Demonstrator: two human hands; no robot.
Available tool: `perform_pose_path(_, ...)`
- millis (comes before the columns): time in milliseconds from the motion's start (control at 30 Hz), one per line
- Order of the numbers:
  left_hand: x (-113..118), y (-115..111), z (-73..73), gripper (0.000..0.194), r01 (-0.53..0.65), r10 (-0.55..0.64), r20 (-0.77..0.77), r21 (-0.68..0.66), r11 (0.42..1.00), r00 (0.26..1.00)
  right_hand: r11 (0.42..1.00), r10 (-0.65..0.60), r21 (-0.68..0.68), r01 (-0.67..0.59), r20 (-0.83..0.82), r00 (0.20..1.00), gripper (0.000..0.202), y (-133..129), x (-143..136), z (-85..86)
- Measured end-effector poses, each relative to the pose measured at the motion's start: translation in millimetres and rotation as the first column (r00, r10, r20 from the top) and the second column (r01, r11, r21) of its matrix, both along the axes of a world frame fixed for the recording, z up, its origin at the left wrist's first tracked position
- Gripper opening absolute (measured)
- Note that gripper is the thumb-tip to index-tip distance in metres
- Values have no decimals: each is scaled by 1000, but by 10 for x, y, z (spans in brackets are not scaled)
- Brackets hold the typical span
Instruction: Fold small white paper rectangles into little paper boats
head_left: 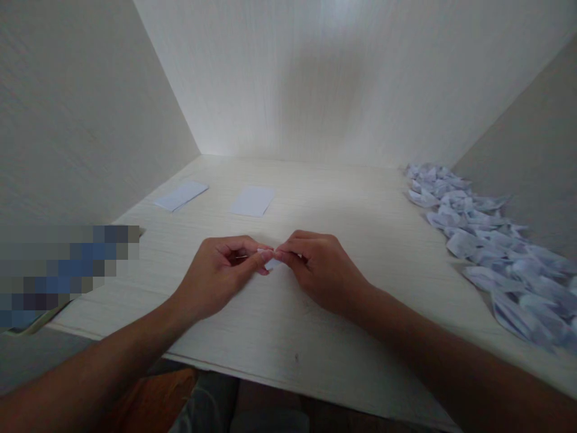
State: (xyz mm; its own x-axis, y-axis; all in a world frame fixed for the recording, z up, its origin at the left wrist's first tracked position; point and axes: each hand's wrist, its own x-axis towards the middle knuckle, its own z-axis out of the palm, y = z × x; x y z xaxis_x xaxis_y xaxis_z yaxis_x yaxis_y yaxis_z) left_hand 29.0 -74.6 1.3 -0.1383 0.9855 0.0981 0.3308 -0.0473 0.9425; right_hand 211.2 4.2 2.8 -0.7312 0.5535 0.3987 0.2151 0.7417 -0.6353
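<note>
A small piece of white paper is pinched between my two hands above the middle of the table. My left hand grips its left side between thumb and fingers. From the right, my right hand closes thumb and fingertips on the same paper, and the fingertips of both hands nearly meet. Much of the paper is hidden behind the fingers, so its shape cannot be made out. Beyond my hands, a flat white sheet lies on the table, with a stack of white paper to its left.
Many folded white paper pieces are heaped along the right side of the pale table. Pale panels rise at the back, left and right. A blurred-out object sits at the left edge. The table's front edge is near my forearms.
</note>
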Motion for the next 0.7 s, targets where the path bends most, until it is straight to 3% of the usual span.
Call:
perform_pose_path(200,27,32,-20,16,17,-17,-35,4,1000,999,998,-64,-22,65,74,995,21,26,-9,-19)
perform_pose_path(300,23,49,-22,17,-27,28,38,-15,1000,999,970,-63,-234,68,28,998,20,73,-25,-47)
perform_pose_path(367,22,35,-22,21,-70,80,202,-55,996,976,865,-76,-503,6,-119,990,17,83,-30,-40)
perform_pose_path(433,31,-24,-11,25,-85,115,401,-93,992,909,827,-89,-561,-28,-181,979,8,33,-18,-10)
perform_pose_path(533,68,-212,23,31,-59,93,506,-83,995,857,793,-127,-607,-56,-254,959,12,-201,18,34)
perform_pose_path(700,150,-658,112,32,-2,36,560,-60,998,828,709,-275,-702,-73,-369,888,19,-827,34,21)
